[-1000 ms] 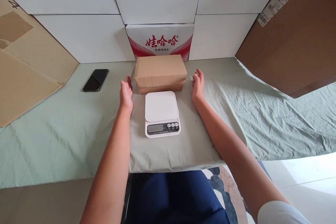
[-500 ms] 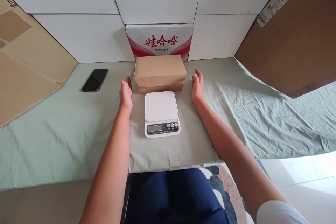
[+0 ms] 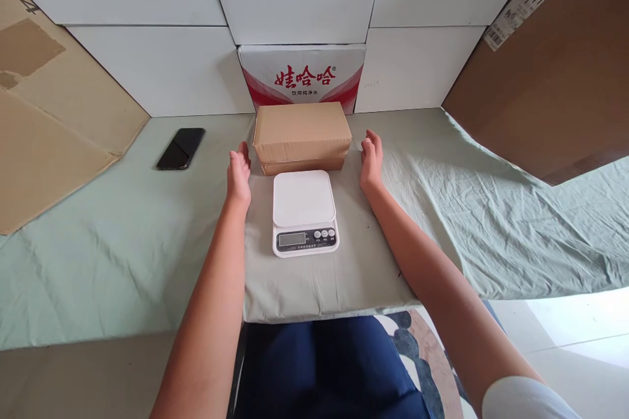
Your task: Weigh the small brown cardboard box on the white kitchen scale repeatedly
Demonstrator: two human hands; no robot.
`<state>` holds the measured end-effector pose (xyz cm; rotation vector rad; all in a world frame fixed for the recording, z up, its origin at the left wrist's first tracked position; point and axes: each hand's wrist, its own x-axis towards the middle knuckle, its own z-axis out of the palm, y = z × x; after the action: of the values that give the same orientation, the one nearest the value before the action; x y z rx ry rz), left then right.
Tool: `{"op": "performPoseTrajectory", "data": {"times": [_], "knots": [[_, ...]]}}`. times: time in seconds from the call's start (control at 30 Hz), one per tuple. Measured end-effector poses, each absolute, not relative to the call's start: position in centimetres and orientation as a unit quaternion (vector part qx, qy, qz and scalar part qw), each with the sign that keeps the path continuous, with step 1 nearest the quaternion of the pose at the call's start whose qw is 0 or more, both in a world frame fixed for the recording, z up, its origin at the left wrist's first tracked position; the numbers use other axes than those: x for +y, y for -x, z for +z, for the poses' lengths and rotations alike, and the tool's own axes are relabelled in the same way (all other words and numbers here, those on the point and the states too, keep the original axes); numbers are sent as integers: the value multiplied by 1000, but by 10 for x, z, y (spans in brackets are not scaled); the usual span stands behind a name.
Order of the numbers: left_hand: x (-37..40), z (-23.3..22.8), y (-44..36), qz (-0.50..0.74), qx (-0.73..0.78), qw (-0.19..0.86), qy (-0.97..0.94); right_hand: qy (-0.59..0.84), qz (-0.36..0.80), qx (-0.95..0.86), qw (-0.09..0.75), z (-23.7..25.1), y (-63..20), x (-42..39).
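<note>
A white kitchen scale point(image 3: 304, 200) lies flat between my forearms, its dark display panel and several round buttons facing me. Right behind it stands a closed brown cardboard box point(image 3: 302, 131). My left hand point(image 3: 239, 173) rests on its edge just left of the box, fingers out and holding nothing. On the other side my right hand point(image 3: 372, 160) is also on its edge, with fingers slightly bent and nothing in them. A gap of cloth separates each hand from both the box and the scale.
Pale green cloth point(image 3: 132, 242) covers the table. A black phone point(image 3: 180, 148) lies at the back left. Large cardboard panels stand at the left point(image 3: 59, 124) and right point(image 3: 545, 78). Behind the brown box is a white and red carton point(image 3: 303, 75) against white panels point(image 3: 157, 69).
</note>
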<state>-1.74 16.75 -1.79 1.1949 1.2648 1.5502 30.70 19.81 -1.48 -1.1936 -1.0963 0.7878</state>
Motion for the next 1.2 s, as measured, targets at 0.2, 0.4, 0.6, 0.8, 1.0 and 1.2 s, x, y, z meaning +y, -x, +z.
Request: {"op": "performPoseTrajectory", "data": {"times": [0.2, 0.4, 0.6, 0.8, 1.0, 1.2], "knots": [[166, -17, 10, 607, 485, 410, -478, 496, 367, -491, 615, -5, -293, 183], [163, -15, -1, 610, 469, 417, -484, 449, 417, -513, 602, -5, -272, 175], [162, -19, -5, 614, 456, 427, -483, 397, 383, -575, 604, 5, -261, 164], [164, -19, -9, 634, 445, 421, -472, 384, 374, -598, 596, 5, -260, 163], [154, 1, -7, 662, 406, 371, -509, 349, 318, -644, 602, 16, -260, 160], [100, 20, -5, 695, 392, 314, -515, 325, 283, -673, 601, 25, -258, 115]]}}
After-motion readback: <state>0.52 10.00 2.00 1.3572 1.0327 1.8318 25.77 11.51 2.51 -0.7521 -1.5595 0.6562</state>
